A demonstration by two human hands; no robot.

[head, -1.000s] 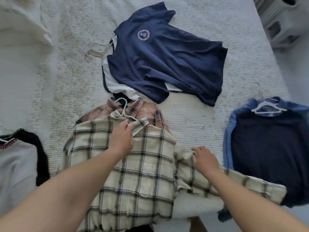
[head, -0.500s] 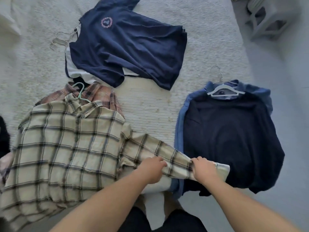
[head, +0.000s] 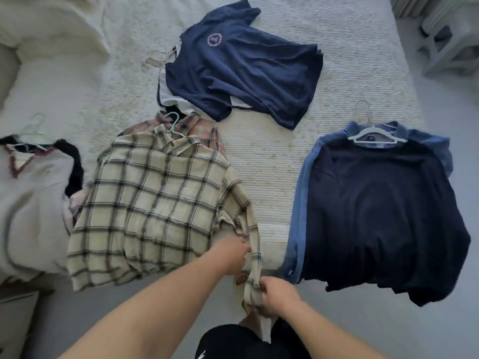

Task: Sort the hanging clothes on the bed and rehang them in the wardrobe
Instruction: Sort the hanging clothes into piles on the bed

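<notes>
Both hands grip one sleeve of the cream plaid shirt (head: 155, 203): left hand (head: 233, 252) higher, right hand (head: 277, 294) near the cuff. It lies on the bed (head: 272, 156).

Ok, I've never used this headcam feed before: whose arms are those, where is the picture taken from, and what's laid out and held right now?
There is no machine here: the arms belong to a person wearing one wide-angle camera on the head, looking down at a bed. Clothes on hangers lie in piles: a navy T-shirt at the far side, a dark sweater over blue garments on the right, a cream plaid shirt over a reddish plaid one in the middle, and a white knit on the left. The left hand and right hand both grip the cream shirt's sleeve, which hangs over the bed's near edge.
</notes>
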